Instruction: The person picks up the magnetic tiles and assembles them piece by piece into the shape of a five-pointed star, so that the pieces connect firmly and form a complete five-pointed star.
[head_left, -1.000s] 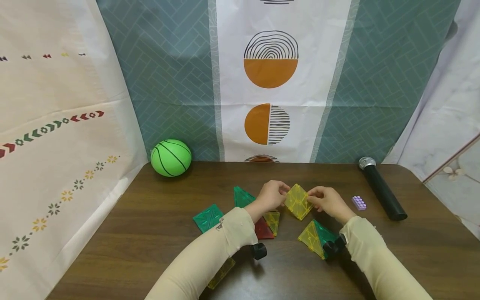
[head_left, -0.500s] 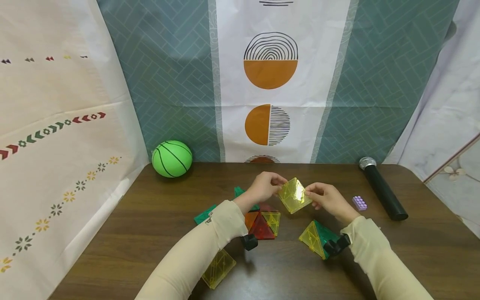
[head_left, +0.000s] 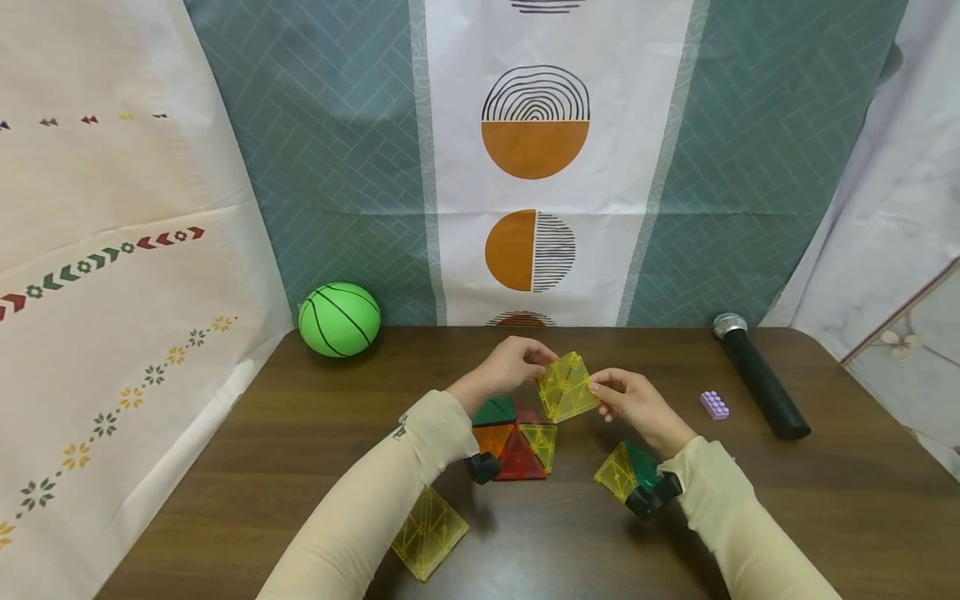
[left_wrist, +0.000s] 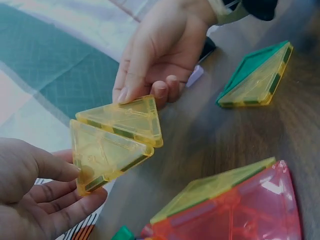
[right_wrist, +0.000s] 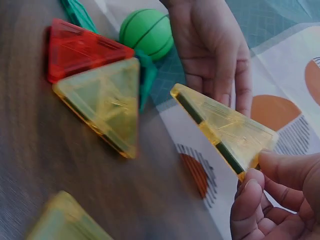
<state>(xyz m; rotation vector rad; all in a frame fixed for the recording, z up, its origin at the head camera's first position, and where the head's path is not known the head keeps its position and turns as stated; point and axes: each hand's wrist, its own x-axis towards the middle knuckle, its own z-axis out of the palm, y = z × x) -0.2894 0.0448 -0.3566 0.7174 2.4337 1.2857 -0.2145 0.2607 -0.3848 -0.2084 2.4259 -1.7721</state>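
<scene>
Two translucent yellow triangular magnetic tiles (head_left: 567, 387) are held up edge to edge between my hands, above the table. My left hand (head_left: 507, 365) pinches the outer corner of one triangle (left_wrist: 107, 155) between thumb and fingers. With thumb and curled fingers, my right hand (head_left: 636, 406) pinches the other triangle (right_wrist: 235, 135). In the left wrist view a thin seam shows between the two. Just below them stands a pointed shape of joined tiles, with red (head_left: 519, 458), orange (head_left: 492, 437), green (head_left: 495, 409) and yellow (head_left: 542, 442) sides. My left forearm partly covers it.
Near my right wrist sits a yellow and green tile pair (head_left: 617, 472). Yellow tiles (head_left: 429, 537) lie by my left forearm. A green ball (head_left: 340, 320) is at the back left. At the right are a purple toy brick (head_left: 715, 405) and a black microphone (head_left: 765, 383).
Both hands have moved left and a little upward with the yellow tiles, which have tilted on the way. More of the joined tile shape and of the yellow tiles by my left forearm now shows.
</scene>
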